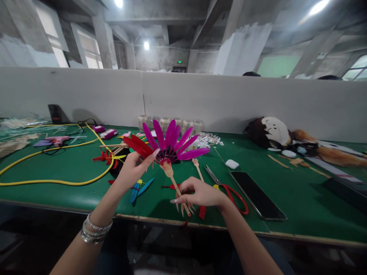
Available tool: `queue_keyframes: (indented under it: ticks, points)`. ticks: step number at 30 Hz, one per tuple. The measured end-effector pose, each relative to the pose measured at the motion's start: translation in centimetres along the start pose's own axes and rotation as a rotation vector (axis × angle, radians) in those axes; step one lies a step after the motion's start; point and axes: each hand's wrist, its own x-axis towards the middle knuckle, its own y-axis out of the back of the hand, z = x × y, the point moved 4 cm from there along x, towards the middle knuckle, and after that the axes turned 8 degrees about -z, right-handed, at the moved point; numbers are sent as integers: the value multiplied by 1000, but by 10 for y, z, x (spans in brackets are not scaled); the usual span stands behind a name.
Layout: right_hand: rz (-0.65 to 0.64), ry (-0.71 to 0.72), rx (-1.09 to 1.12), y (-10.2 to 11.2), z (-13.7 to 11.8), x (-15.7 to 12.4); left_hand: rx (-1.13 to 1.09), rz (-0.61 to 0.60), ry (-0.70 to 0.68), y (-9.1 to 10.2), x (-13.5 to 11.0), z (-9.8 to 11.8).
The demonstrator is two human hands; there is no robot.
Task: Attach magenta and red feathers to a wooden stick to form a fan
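- I see the feather fan (pixel 168 169) held tilted above the green table (pixel 304 206), its magenta feathers (pixel 169 137) spread upward.
- My left hand (pixel 134 168) pinches red feathers (pixel 137 145) at the fan's left side, thumb against fingers.
- My right hand (pixel 197 193) has the wooden handle (pixel 174 182) between thumb and curled fingers.
- Right of that hand, I have scissors (pixel 219 182) beside a dark phone (pixel 258 194).
- Blue feathers (pixel 145 187) lie near my left wrist.

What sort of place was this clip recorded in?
Likely a craft workshop: a feather fan is held over a green worktop where red-handled scissors and what looks like a pink glue gun lie, beneath bare concrete beams.
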Motion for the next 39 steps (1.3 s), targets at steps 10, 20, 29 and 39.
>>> queue_keyframes:
  ticks: [10,20,29,39]
  points:
    - [-10,-6,-5,0,1,0,-252,65,67,-9,5,-5]
    - [-6,-3,5,0,2,1,-574,85,218,-16,6,-20]
    - [-25,-4,46,-2,-2,0,-339,-109,194,-19,5,-2]
    - [-16,-8,16,-1,1,1,-531,-187,215,-30,7,0]
